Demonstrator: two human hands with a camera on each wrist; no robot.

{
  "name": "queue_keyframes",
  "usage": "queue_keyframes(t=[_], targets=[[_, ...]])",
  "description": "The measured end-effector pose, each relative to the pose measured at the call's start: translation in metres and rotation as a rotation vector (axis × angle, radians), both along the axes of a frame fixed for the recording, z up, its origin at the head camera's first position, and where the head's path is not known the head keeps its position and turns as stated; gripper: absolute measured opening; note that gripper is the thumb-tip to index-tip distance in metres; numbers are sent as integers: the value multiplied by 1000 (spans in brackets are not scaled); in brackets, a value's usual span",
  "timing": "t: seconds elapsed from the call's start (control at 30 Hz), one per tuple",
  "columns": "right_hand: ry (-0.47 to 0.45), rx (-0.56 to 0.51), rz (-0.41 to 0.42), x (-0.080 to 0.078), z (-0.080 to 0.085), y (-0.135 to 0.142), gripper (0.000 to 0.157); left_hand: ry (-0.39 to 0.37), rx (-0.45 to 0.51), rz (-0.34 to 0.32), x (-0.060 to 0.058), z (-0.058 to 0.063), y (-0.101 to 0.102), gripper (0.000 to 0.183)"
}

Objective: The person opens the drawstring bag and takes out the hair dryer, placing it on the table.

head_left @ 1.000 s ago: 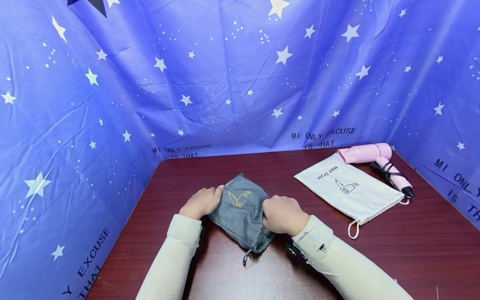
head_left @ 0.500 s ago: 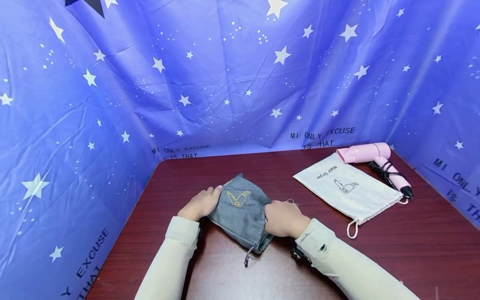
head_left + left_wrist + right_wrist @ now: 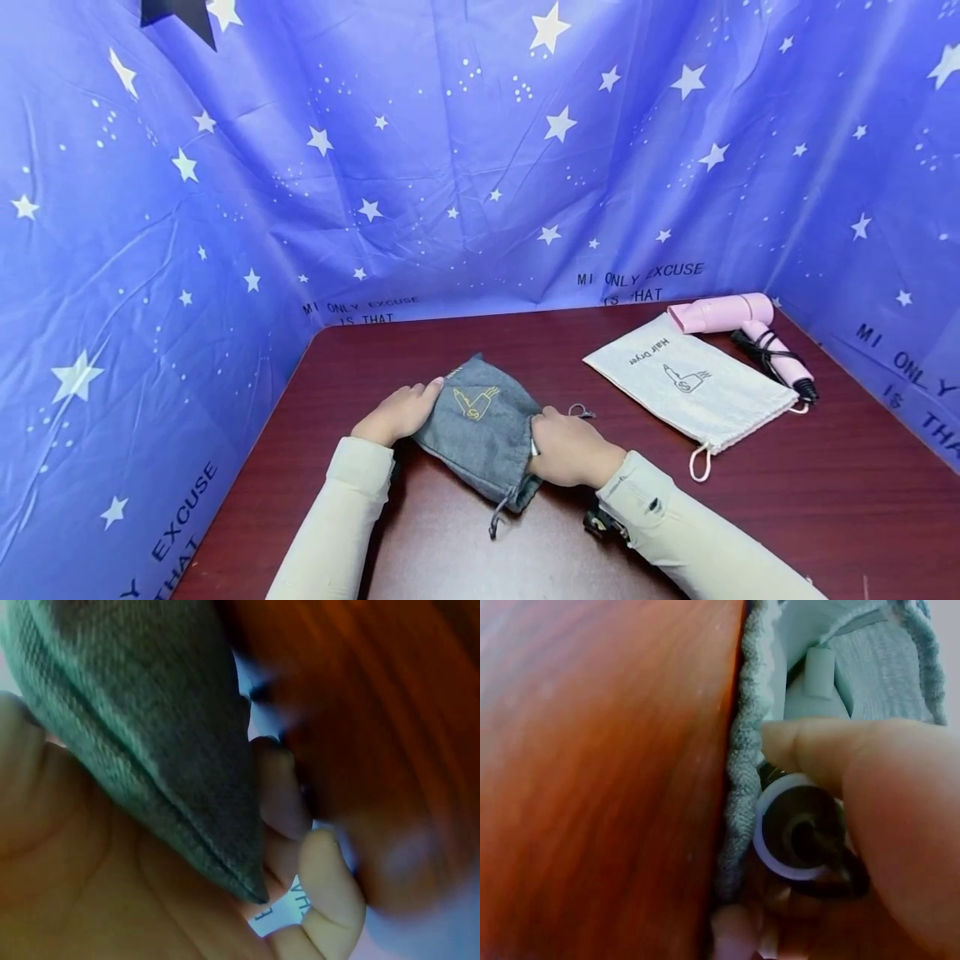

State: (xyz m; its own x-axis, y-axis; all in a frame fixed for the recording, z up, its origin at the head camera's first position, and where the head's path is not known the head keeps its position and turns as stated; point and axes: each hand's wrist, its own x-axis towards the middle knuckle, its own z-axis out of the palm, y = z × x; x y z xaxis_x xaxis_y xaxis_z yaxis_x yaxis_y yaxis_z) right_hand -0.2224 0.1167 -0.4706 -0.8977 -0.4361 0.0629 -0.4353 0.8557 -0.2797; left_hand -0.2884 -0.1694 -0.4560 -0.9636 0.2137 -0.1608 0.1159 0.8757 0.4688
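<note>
A grey drawstring bag (image 3: 480, 425) with a yellow hair dryer drawing lies on the table, its mouth toward the right hand. The left hand (image 3: 400, 412) grips the bag's left side, thumb on top; in the left wrist view the cloth corner (image 3: 172, 750) lies between thumb and fingers. At the mouth, the right hand (image 3: 573, 447) holds the end of a pale hair dryer handle (image 3: 789, 825), which shows a round rim and a black cord. More of a pale body (image 3: 820, 673) is visible inside the bag. The rest of it is hidden by cloth.
A white drawstring bag (image 3: 652, 400) marked "Hair Dryer" lies flat at the right. Behind it rests a pink hair dryer (image 3: 731, 314) with its black cord wrapped round the handle. A blue star-printed curtain (image 3: 450, 167) encloses the dark red table (image 3: 360, 350).
The right hand has shifted slightly right and down at the bag's mouth. A drawstring loop has come into sight behind it. The left hand stays on the bag; the head view has tilted slightly.
</note>
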Motion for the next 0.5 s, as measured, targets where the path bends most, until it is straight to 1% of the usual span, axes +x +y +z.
queue_keyframes(t=[0.07,0.13,0.23,0.3,0.4,0.5], targets=[[0,-7,8,-2,-3,0,26,-9,13,-9,-1,-1,-3,81],[4,-17,18,-3,-4,1,22,-32,51,2,-1,-1,-7,82],[2,-52,33,-6,-4,2,14,-81,135,28,-3,-1,-14,84],[-5,-83,41,-9,-5,3,11,-114,198,50,-4,-2,-18,82],[-13,-131,47,-13,-6,5,15,-128,252,35,-7,-4,-24,73],[-8,-168,34,-17,-8,7,22,-119,265,11,-8,-5,-29,64]])
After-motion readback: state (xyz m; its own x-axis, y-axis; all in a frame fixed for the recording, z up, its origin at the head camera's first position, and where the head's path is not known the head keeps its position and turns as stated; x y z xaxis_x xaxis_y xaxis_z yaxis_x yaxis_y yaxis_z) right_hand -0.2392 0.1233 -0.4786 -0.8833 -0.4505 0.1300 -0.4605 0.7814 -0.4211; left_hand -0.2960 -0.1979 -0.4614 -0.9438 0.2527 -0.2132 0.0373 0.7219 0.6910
